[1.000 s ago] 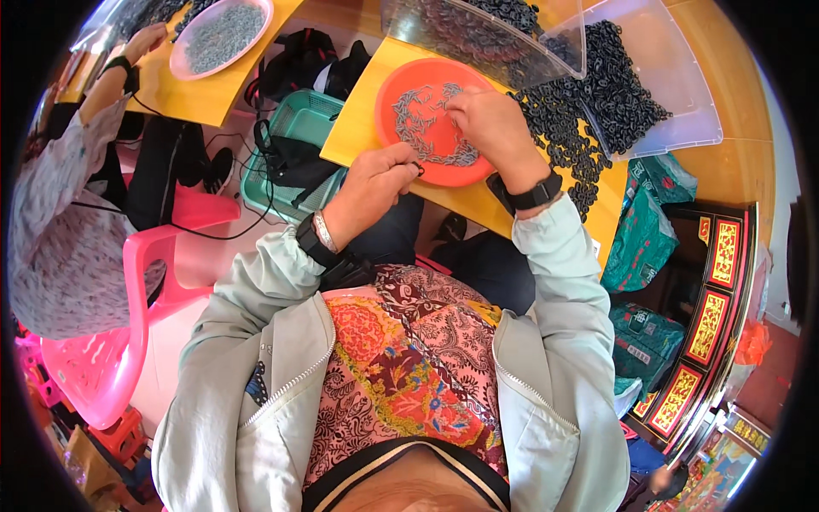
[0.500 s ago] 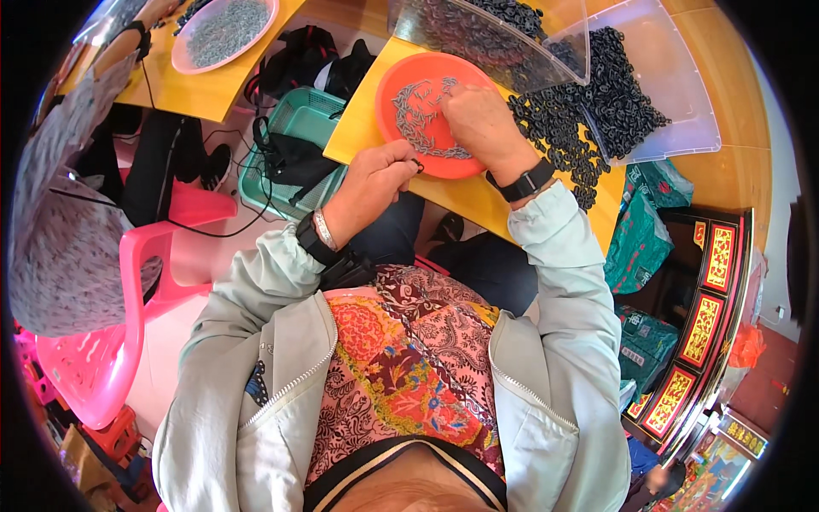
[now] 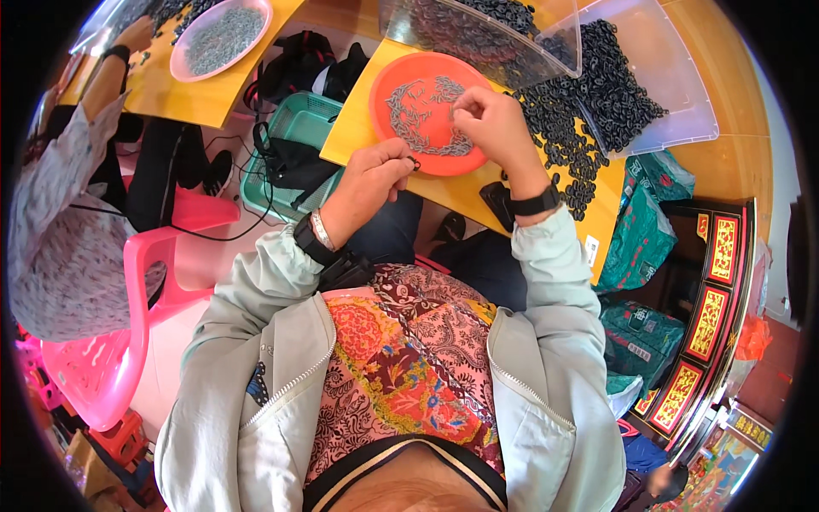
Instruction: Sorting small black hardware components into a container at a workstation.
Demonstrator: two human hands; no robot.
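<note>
My left hand (image 3: 368,177) is closed in a pinch around a small black ring-shaped part (image 3: 415,164), just off the near-left rim of the orange-red basin (image 3: 437,119). Small grey screw-like pins (image 3: 408,130) lie in the basin, mostly around its sides. Over the basin's right side is my right hand (image 3: 496,128), thumb and fingers curled together at the tips; anything between them is too small to make out. Beside that hand, many small black parts (image 3: 559,141) like those in the bins are spread over the yellow table (image 3: 351,132).
A clear plastic bin (image 3: 503,43) and a translucent tray (image 3: 687,94) at the back hold black parts. Left of my table are a green basket (image 3: 303,119), a pink chair (image 3: 136,333) and another person's arm (image 3: 102,90) near a pale bowl (image 3: 223,38) of grey pieces. Green bags (image 3: 636,247) lie right.
My right hand has drawn back to the right from the pins, its wrist turning so the thumb side shows. My left hand keeps its pinch on the black part. The view has shifted slightly.
</note>
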